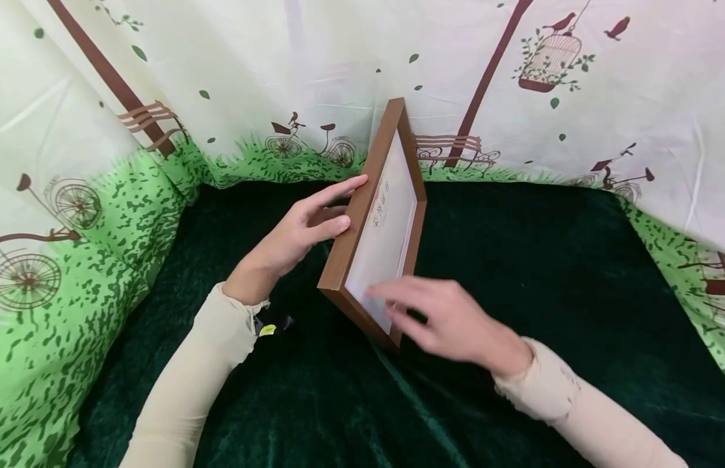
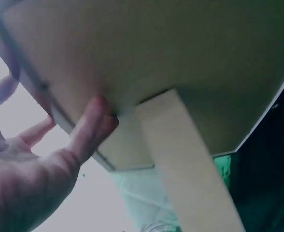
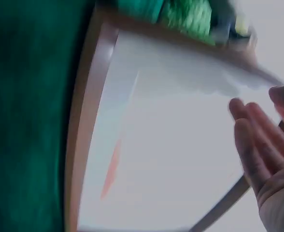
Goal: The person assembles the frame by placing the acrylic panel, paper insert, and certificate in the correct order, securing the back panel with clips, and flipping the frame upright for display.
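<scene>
A brown picture frame (image 1: 362,214) stands on edge on the dark green cloth, its front turned to the right. Behind its front lies a white sheet (image 1: 391,195) with a line of dark characters. My left hand (image 1: 286,237) holds the frame by its side edge. In the left wrist view, the frame's plain backing (image 2: 200,53) shows, with a flat support leg (image 2: 180,154) standing out from it and fingers against it. My right hand (image 1: 444,318), slightly blurred, is at the frame's front near the lower corner, fingers extended and holding nothing; whether they touch the surface, I cannot tell.
The dark green velvet cloth (image 1: 543,279) covers the table. A white curtain (image 1: 339,58) printed with trees, benches and bicycles hangs at the back and sides. Near the left sleeve is a small dark item with a yellow label (image 1: 268,329).
</scene>
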`<state>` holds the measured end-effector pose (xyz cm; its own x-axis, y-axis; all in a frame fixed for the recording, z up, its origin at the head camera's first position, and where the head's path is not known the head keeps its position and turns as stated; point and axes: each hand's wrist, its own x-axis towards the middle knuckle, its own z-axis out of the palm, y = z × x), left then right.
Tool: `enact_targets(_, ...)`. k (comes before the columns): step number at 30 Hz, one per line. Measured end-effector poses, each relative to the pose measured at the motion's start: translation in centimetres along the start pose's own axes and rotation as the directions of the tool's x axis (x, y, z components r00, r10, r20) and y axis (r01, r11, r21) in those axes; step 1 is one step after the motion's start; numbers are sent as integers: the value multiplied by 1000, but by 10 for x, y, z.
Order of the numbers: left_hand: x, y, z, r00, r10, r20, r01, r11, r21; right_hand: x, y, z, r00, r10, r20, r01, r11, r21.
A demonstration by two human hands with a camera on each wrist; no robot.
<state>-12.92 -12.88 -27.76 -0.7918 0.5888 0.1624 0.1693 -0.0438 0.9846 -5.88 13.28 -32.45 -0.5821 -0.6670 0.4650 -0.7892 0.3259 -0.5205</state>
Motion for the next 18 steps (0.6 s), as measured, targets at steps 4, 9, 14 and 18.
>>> enact_targets(4,-17,-6,13,999,12,-48,-13,999,-36,20,52,-24,979,180,-94,-182,983,-18)
enact_targets(9,-49,-19,33,988,113,-108,-114,993,-5,45,135,-42,832,552,-64,-537,828,158)
enact_targets(14,-74,-35,54,955,239,-176,-226,970,89,61,184,-44,775,632,2,-620,761,190)
enact_targets(18,-77,-39,73,945,265,-191,-210,941,267,70,198,-42,788,616,18,-609,774,175)
